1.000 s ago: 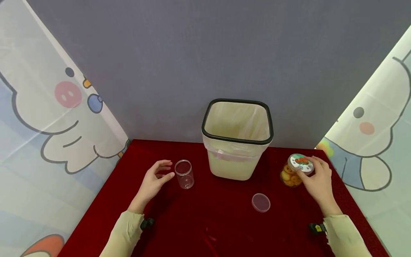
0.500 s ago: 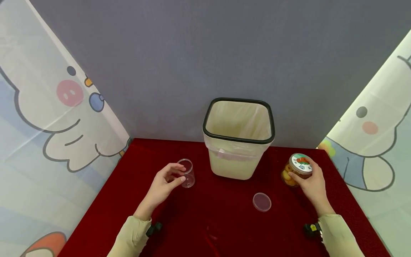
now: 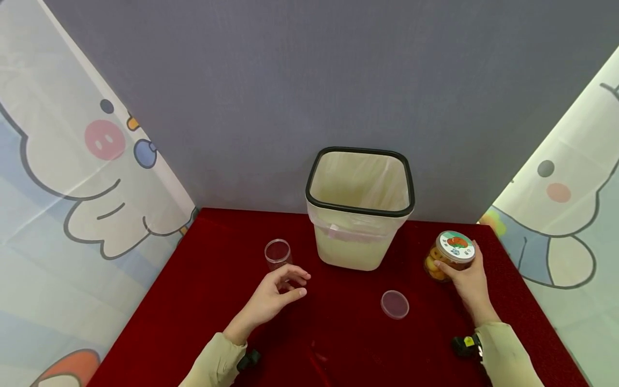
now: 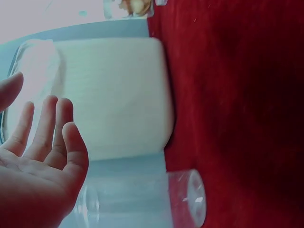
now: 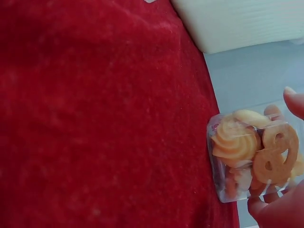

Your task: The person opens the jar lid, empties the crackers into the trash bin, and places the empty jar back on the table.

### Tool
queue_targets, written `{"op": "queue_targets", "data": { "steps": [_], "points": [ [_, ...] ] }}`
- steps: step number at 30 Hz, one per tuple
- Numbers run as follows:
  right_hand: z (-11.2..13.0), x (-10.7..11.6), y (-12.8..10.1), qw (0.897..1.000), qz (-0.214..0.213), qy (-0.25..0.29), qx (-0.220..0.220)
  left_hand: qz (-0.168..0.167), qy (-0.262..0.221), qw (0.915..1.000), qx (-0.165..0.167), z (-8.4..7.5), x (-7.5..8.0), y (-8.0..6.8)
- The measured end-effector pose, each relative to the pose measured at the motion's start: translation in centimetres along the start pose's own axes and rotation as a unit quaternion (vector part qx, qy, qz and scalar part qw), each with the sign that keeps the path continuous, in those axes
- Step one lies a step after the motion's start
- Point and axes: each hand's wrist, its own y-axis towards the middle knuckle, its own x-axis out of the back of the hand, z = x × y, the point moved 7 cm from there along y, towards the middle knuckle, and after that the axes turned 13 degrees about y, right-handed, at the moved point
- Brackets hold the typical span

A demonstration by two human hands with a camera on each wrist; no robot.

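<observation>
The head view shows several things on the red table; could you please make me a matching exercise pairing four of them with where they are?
Things:
1. cookie jar
2. empty clear jar
3. loose lid
4. bin

Places:
A. flat on the cloth, between the hands
B. at the back, in the middle
C. gripped by the right hand
D. just beyond the left hand

Pairs: 1-C, 2-D, 3-A, 4-B

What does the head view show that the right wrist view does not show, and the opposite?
Only the head view shows the left hand, the empty clear jar, the loose lid and the cookie jar's printed lid. Only the right wrist view shows the cookies close up. Both show the cookie jar, the red cloth and the bin.
</observation>
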Motion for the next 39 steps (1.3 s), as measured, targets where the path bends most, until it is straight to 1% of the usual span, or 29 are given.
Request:
{"op": "queue_targets", "data": {
  "steps": [2,5,8,11,16,21,26,30,33,39],
  "points": [
    [-0.2,-0.1,0.1,1.0,-0.003,0.001,-0.014,0.013,-0.009,0.9999,0.0,0.2,-0.8,0.1],
    [-0.3,-0.1,0.1,1.0,-0.01,-0.006,-0.018,0.033,-0.02,0.9992,0.001,0.6,-2.1,0.2],
    [-0.2,-0.2,-0.1,1.0,-0.012,-0.013,-0.013,0.056,-0.029,0.998,0.005,0.9,-3.5,0.2],
    [-0.2,-0.2,-0.6,1.0,-0.013,-0.02,-0.01,0.078,-0.038,0.9961,0.015,1.4,-4.9,0.4],
    [0.1,-0.6,-1.9,0.999,-0.004,-0.038,0.006,0.094,-0.039,0.9943,0.032,2.2,-6.3,0.7],
    [1.4,-1.5,-3.7,0.998,0.013,-0.053,0.035,0.098,-0.033,0.9939,0.039,2.6,-6.7,0.7],
    [3.0,-2.8,-5.2,0.994,0.043,-0.072,0.067,0.092,-0.033,0.9943,0.043,2.7,-6.7,0.6],
    [3.8,-3.9,-6.3,0.992,0.073,-0.06,0.084,0.089,-0.029,0.9945,0.048,2.7,-6.7,0.6],
    [4.1,-4.7,-7.2,0.99,0.098,-0.043,0.087,0.089,-0.026,0.9944,0.052,2.7,-6.6,0.7],
    [4.2,-6.2,-8.7,0.988,0.132,-0.041,0.069,0.09,-0.024,0.9941,0.056,2.8,-6.7,0.8]
  ]
}}
